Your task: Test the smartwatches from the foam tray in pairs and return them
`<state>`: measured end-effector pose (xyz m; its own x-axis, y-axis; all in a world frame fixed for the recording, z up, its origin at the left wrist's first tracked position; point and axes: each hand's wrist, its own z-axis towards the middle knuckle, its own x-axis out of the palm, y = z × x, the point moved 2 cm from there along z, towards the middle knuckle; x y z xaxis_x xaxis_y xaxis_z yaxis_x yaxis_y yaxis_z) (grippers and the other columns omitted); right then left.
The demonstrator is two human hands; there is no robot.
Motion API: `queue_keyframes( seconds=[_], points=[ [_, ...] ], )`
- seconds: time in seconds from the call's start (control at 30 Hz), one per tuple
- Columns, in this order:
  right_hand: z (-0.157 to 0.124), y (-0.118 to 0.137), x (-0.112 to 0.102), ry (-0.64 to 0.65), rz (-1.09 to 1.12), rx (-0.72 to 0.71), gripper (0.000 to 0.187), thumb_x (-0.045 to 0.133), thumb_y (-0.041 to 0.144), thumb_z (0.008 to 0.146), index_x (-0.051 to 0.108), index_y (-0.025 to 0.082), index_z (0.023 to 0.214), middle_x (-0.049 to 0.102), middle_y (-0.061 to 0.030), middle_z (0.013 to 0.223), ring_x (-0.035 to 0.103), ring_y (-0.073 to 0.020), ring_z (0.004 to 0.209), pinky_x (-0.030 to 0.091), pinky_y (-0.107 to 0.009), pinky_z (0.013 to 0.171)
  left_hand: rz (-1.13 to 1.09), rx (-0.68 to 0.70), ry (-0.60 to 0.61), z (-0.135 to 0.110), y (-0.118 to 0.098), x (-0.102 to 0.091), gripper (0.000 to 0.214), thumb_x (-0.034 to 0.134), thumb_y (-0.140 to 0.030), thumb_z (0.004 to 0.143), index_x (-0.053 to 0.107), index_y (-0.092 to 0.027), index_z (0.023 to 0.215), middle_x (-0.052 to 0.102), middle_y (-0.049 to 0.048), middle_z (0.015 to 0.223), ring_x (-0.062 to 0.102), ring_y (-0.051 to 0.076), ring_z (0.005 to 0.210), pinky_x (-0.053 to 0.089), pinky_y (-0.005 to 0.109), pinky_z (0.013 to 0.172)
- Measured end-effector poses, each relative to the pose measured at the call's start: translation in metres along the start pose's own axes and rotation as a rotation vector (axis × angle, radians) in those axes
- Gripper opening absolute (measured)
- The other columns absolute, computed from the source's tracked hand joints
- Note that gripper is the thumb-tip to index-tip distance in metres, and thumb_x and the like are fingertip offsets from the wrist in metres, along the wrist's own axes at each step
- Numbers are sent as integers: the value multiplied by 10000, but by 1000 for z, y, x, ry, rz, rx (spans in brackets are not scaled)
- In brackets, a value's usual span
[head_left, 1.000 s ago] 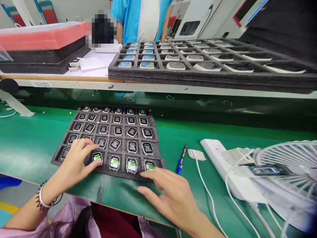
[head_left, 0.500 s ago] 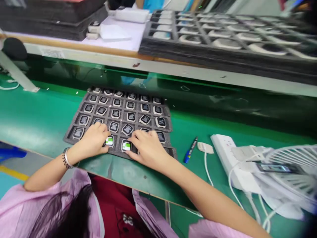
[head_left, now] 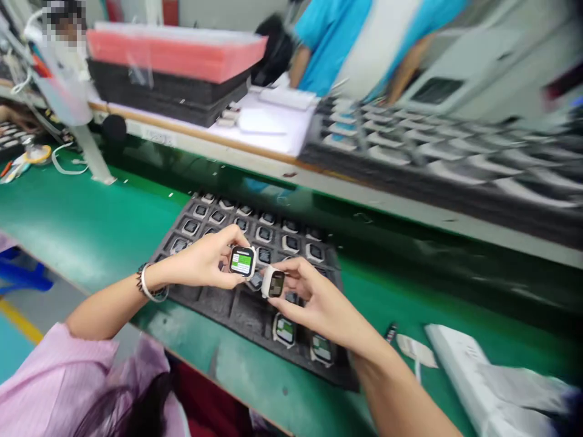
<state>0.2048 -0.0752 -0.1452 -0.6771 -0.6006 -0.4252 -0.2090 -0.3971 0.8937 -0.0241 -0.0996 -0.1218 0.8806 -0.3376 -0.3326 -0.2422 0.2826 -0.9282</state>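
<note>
My left hand (head_left: 214,258) pinches a smartwatch case (head_left: 243,261) by its edges, its lit screen green and white and facing me. Close beside it, my right hand (head_left: 310,291) grips a second smartwatch case (head_left: 273,283), turned on edge so its pale side shows and its screen is dark. Both are strapless and held above a dark foam tray (head_left: 209,303) with square compartments. Several more watch cases lie in the tray. Two in the front row at right, one a lit watch case (head_left: 285,329), show green and white screens. My hands hide part of the middle rows.
A white power strip (head_left: 460,358) and a corded pale pad (head_left: 416,351) lie right on the green bench (head_left: 113,212). The raised shelf carries another watch tray (head_left: 387,164) and stacked dark trays (head_left: 168,91). A person in a blue top (head_left: 337,42) is behind it.
Both hands have lifted a watch case each out of the front row and raised them over the tray. The right one has been turned on edge. The view has shifted, showing more shelf.
</note>
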Motion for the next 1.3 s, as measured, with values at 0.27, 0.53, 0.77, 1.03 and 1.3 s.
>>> queue_keyframes(
  seconds=[0.27,0.53,0.77,1.03,1.3],
  points=[
    [51,26,-39,-311,695,-21,595,856,206,704,469,243,1155,636,7,861,660,-157,617,506,-236,519,-454,72,-102,67,-43,3,536,748,-189,786,471,-202,1245,656,49,1015,675,122,697,550,248,638],
    [52,4,-42,-416,581,-30,607,759,207,764,475,249,1299,616,-10,939,633,-159,692,511,-277,586,-483,-62,-195,76,-12,2,657,750,-181,772,493,-200,1376,668,93,1186,712,141,818,577,286,785],
    [55,5,-41,-449,605,-36,453,776,223,753,553,227,1147,659,-10,957,566,-117,612,472,-262,580,-410,-56,-239,82,-5,3,430,799,-271,768,628,-173,1150,721,45,978,686,110,658,566,233,656],
    [55,4,-41,-482,690,2,409,762,523,842,591,218,1054,656,-5,851,572,-124,560,403,-245,524,-423,-70,-268,78,-7,6,317,709,-374,843,653,-181,1088,713,17,890,724,149,655,591,252,649],
    [55,5,-41,-490,652,-25,387,806,377,797,574,203,1054,648,2,856,538,-102,561,417,-236,539,-444,-88,-237,78,-10,7,352,682,-268,797,638,-174,1133,726,5,871,728,144,658,593,237,665]
  ],
)
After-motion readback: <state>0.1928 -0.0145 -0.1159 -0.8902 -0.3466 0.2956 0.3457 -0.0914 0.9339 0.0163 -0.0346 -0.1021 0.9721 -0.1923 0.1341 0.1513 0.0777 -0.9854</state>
